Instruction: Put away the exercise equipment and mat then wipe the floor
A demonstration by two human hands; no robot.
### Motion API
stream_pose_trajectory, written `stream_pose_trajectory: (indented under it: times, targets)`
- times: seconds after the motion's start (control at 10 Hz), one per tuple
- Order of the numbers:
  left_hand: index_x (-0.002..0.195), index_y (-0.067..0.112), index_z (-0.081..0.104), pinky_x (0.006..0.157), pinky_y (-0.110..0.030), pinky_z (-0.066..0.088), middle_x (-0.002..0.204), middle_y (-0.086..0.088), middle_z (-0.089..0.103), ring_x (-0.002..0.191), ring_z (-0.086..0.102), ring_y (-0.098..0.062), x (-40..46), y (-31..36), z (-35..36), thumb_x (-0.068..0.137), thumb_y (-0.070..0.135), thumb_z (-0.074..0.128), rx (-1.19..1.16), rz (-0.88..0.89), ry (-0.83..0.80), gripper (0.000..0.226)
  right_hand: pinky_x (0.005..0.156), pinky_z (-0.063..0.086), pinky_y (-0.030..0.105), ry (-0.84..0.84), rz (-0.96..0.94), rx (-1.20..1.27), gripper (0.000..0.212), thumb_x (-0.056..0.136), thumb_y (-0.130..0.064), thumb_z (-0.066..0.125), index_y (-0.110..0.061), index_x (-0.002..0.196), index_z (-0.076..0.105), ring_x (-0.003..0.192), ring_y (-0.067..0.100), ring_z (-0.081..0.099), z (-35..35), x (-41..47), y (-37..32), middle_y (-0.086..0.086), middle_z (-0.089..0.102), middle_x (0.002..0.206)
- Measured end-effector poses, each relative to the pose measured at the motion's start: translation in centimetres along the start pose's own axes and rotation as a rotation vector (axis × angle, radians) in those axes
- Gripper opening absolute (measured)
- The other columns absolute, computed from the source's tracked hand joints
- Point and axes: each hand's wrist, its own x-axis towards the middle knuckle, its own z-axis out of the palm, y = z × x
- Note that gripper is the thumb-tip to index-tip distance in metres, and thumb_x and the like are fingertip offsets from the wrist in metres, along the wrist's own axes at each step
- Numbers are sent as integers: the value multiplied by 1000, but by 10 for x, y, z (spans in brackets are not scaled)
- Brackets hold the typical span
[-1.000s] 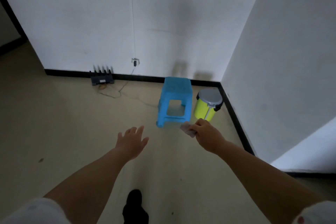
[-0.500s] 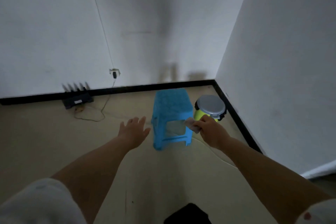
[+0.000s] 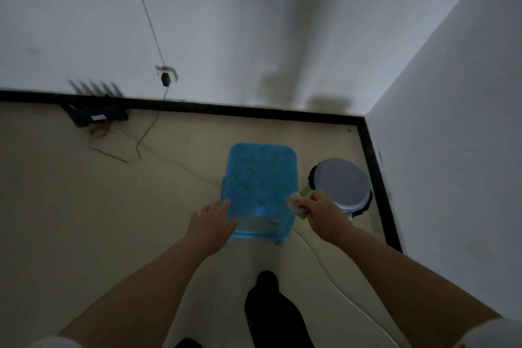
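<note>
My right hand point(image 3: 322, 213) is shut on a small white wipe point(image 3: 295, 203), held at the right edge of a blue plastic stool point(image 3: 261, 178). Just right of the stool stands a yellow-green pedal bin with a grey lid point(image 3: 343, 182), tucked in the room's corner. My left hand point(image 3: 210, 224) is open, fingers spread, at the stool's near left corner; whether it touches is unclear. No mat or exercise equipment is in view. The beige floor point(image 3: 84, 220) fills the lower half of the view.
A black router with several antennas point(image 3: 97, 116) lies by the black skirting at left, with a cable point(image 3: 132, 150) trailing over the floor to a wall plug point(image 3: 165, 78). A white cord point(image 3: 324, 268) runs along the floor by the right wall. My dark shoe point(image 3: 268, 299) is below.
I have stepped closer to the corner, so the stool and bin are nearer and seen more from above. Both hands have reached the stool; the wipe stays in my right hand.
</note>
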Motion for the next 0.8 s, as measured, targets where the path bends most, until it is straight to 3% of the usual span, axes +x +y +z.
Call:
stream_pose_trajectory:
  times: [0.1, 0.2, 0.3, 0.4, 0.5, 0.6, 0.7, 0.8]
  targets:
    - [151, 19, 15, 110, -42, 30, 151, -8, 30, 136, 33, -25, 50, 14, 26, 98, 45, 31, -40, 13, -51, 61, 76, 44, 36, -50, -1, -3, 35, 88, -3, 47, -11, 120, 59, 91, 26, 47, 17, 63, 23, 14, 49, 103]
    - [150, 18, 19, 109, -41, 32, 152, -10, 30, 137, 33, -26, 111, 12, 68, 91, 56, 18, -39, -11, -76, 70, 69, 43, 38, -35, -63, 13, 30, 83, 2, 52, -6, 111, 63, 87, 31, 50, 62, 132, 43, 17, 52, 95]
    - [133, 10, 51, 85, -49, 51, 132, -20, 55, 114, 60, -34, 158, 8, 105, 77, 53, 25, -31, 22, -14, 75, 54, 42, 38, -10, -90, -18, 31, 68, 9, 63, -3, 96, 65, 77, 35, 55, 109, 175, 57, 17, 53, 86]
    - [128, 10, 54, 81, -57, 50, 131, -23, 55, 116, 59, -37, 211, -11, 164, 74, 40, 68, -3, 46, 54, 63, 61, 50, 44, 29, -75, -8, 37, 66, 9, 64, -5, 100, 66, 83, 38, 57, 177, 206, 70, 19, 58, 95]
    - [140, 14, 41, 99, -61, 37, 146, -19, 41, 136, 36, -31, 223, -22, 202, 84, 44, 54, 45, 82, 206, 64, 70, 52, 37, 179, -39, 20, 33, 68, 5, 63, -7, 99, 69, 83, 35, 59, 223, 202, 71, 15, 62, 96]
    - [143, 17, 33, 107, -59, 27, 151, -16, 34, 139, 25, -26, 222, -25, 212, 87, 47, 35, 67, 65, 209, 63, 74, 51, 34, 290, -42, -14, 36, 76, -5, 51, -10, 108, 68, 87, 34, 59, 236, 190, 74, 14, 63, 105]
    - [145, 18, 34, 105, -58, 32, 152, -16, 31, 141, 27, -27, 221, -21, 190, 88, 47, 34, 54, 55, 114, 64, 76, 52, 39, 187, -89, -90, 42, 74, -11, 49, -10, 113, 66, 87, 37, 61, 216, 193, 75, 16, 61, 108]
    - [152, 20, 12, 116, -47, 18, 160, -10, -1, 147, 5, -23, 220, -23, 156, 97, 44, 35, 5, 45, -104, 64, 80, 48, 44, -32, -86, -137, 46, 79, -16, 53, -14, 125, 56, 89, 40, 60, 182, 194, 60, 16, 58, 111]
